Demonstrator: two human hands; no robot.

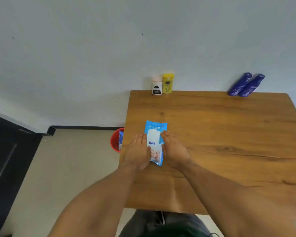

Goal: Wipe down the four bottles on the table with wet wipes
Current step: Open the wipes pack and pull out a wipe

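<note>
On the worktop [229, 134], near side, wet-wipes pack [155, 134] lies between my left grip [138, 151] and right grip [175, 151], both flat-fingered against its sides; white bottle [157, 87], yellow bottle [168, 83], two blue bottles [240, 84] [252, 85] stand at far edge.

We take this for a plain, simply kept room, most likely in a home. A brown wood-grain table [229, 134] stands against a pale-grey painted wall [92, 48]. At the table's far edge we see household toiletries: a white bottle with a pale pink cap [157, 87] just beside a yellow plastic lotion bottle [167, 83]. Left of the table, a red plastic bin [114, 142] sits on beige floor [67, 168] edged by black skirting [84, 127].
</note>
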